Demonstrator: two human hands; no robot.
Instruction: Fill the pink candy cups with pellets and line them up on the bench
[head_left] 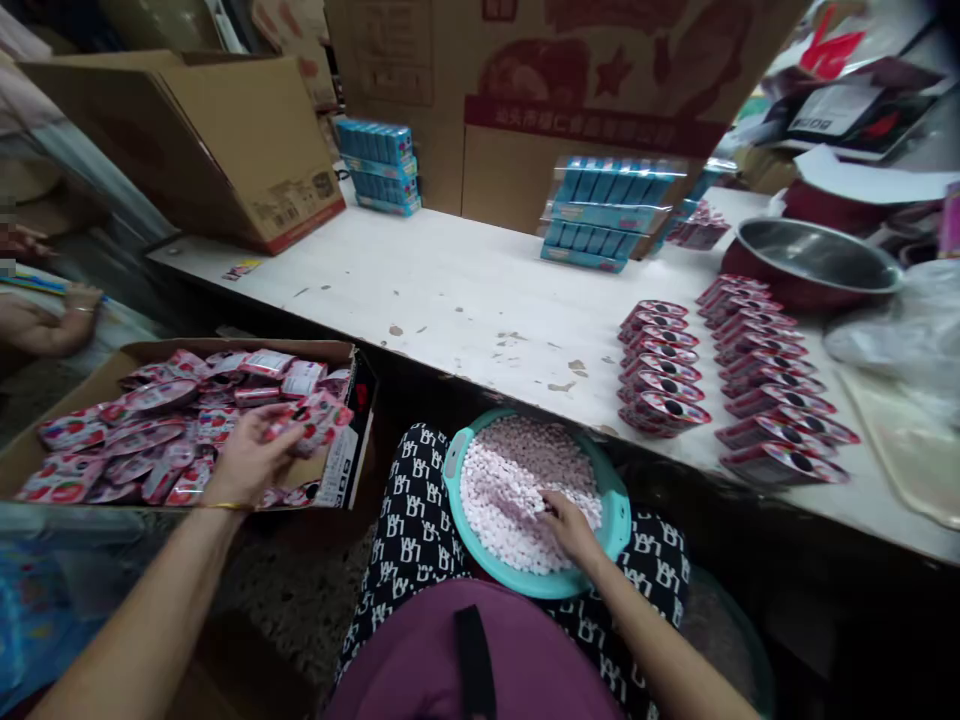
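My left hand (251,455) reaches over an open cardboard box (341,470) full of small red and pink packets and is closed on one of the packets (319,418) at the box's right side. My right hand (571,525) rests in a teal basin (616,505) on my lap, its fingers curled down into the heap of small pink-white candies (514,480). What the fingers grip is buried in the candies.
A white worktable (450,290) lies ahead with rows of filled red packets (660,365) at right, a steel bowl (814,260), stacks of blue boxes (604,215), and big cartons (225,140) behind. Another person's hand (52,320) shows at far left.
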